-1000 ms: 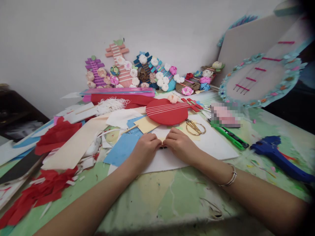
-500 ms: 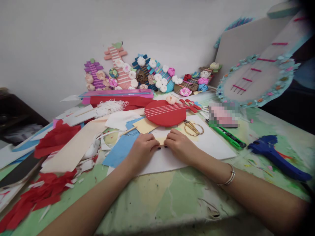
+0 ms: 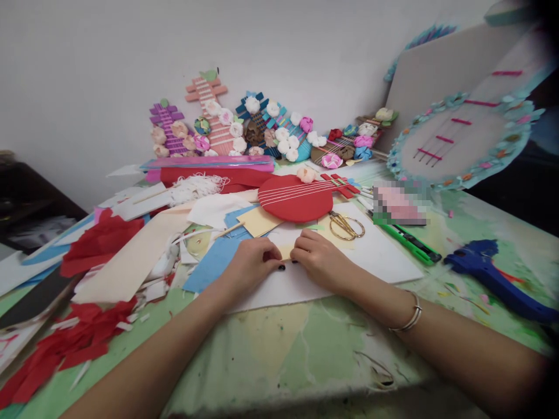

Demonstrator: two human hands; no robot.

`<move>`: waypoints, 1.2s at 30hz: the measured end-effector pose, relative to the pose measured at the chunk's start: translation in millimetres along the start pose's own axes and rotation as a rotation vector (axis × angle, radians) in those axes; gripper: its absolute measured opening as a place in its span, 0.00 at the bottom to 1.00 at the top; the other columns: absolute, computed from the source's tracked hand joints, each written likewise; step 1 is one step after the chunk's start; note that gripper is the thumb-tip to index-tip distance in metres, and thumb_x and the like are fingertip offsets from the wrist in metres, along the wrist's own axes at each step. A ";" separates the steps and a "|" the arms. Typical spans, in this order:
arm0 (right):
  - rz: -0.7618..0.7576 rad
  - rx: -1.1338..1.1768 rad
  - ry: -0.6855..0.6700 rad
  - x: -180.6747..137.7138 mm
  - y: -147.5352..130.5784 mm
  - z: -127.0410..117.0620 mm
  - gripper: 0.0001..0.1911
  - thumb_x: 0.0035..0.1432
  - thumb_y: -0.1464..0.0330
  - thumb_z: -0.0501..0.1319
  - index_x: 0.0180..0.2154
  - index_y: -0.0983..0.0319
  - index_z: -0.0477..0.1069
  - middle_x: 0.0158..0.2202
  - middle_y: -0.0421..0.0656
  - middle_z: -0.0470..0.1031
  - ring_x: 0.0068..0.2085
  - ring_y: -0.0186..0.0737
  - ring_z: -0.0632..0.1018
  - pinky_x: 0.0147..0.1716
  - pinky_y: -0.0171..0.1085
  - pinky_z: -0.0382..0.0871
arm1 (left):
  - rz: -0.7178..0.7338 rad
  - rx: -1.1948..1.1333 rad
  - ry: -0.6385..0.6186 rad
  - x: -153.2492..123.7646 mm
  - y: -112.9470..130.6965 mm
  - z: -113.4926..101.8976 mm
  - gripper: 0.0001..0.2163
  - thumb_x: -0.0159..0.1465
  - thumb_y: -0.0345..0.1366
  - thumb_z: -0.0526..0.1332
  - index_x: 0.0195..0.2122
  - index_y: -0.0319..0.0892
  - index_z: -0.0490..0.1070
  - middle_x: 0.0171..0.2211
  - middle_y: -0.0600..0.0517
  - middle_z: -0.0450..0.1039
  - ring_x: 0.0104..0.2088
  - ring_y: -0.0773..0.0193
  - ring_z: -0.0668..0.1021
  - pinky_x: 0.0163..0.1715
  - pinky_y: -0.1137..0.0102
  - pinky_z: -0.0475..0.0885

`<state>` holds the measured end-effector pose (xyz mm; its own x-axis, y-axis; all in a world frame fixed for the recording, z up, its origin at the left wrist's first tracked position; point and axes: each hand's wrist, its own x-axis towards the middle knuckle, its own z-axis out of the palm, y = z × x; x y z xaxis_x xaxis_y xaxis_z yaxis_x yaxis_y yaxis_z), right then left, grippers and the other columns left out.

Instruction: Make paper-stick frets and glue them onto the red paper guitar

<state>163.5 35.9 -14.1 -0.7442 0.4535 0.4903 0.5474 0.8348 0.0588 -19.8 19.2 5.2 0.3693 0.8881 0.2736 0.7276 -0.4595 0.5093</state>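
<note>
Both hands are together over a white board (image 3: 375, 256) at the table's front middle. A small piece of yellow paper (image 3: 286, 254) shows between my fingertips, its lower edge apparently rolled; most of it is hidden. My left hand (image 3: 251, 262) pinches its left side with thumb and fingers. On the right side, my right hand (image 3: 321, 259) grips it with curled fingers. Just beyond lies a red paper lute (image 3: 294, 201) with white strings and a pale flower. Gold-handled scissors (image 3: 348, 226) rest right of it. Blue paper (image 3: 213, 265) and a yellow card (image 3: 259, 221) lie by my left hand.
A green utility knife (image 3: 408, 241) and a blue glue gun (image 3: 493, 273) lie at the right. Crumpled red paper (image 3: 102, 241) and scraps cover the left. Several flower-decorated small lutes lean on the back wall, and a large pale-blue-trimmed lute (image 3: 458, 139) stands at right.
My left fingers have shifted slightly, opening a gap between thumb and index finger, so more of the yellow paper shows. The view has moved slightly; my right hand keeps its grip.
</note>
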 end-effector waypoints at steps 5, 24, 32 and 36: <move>0.005 0.001 0.004 -0.5 0.9 -1.6 0.14 0.58 0.78 0.50 0.25 0.66 0.70 0.25 0.46 0.66 0.31 0.38 0.60 0.32 0.36 0.55 | 0.087 0.050 0.046 -2.3 -2.0 2.8 0.04 0.54 0.26 0.60 0.24 0.40 0.69 0.24 0.54 0.71 0.25 0.68 0.71 0.27 0.73 0.64; 0.103 -0.013 -0.096 1.6 -2.8 -2.2 0.10 0.56 0.79 0.51 0.28 0.67 0.69 0.26 0.46 0.67 0.32 0.40 0.63 0.34 0.37 0.56 | 0.330 0.294 0.049 -5.4 -9.0 6.6 0.10 0.61 0.28 0.53 0.24 0.39 0.69 0.26 0.50 0.66 0.29 0.65 0.69 0.30 0.70 0.65; 0.126 0.063 -0.068 1.6 0.3 -1.4 0.10 0.56 0.80 0.50 0.28 0.66 0.67 0.26 0.45 0.67 0.31 0.39 0.62 0.31 0.36 0.54 | 0.274 0.280 0.061 -6.2 -3.8 8.0 0.08 0.62 0.27 0.53 0.26 0.39 0.67 0.27 0.50 0.66 0.30 0.64 0.69 0.32 0.69 0.65; 0.117 0.050 -0.062 1.4 2.1 -0.9 0.10 0.55 0.80 0.50 0.27 0.65 0.67 0.26 0.44 0.66 0.31 0.38 0.61 0.30 0.36 0.52 | 0.276 0.257 0.055 -6.0 -2.8 9.1 0.08 0.62 0.28 0.53 0.25 0.39 0.65 0.27 0.51 0.65 0.30 0.64 0.69 0.32 0.69 0.66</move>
<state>163.9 38.0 -12.6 -0.6996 0.5655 0.4368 0.6131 0.7890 -0.0396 -18.8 15.3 -5.3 0.5453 0.7262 0.4186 0.7289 -0.6574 0.1910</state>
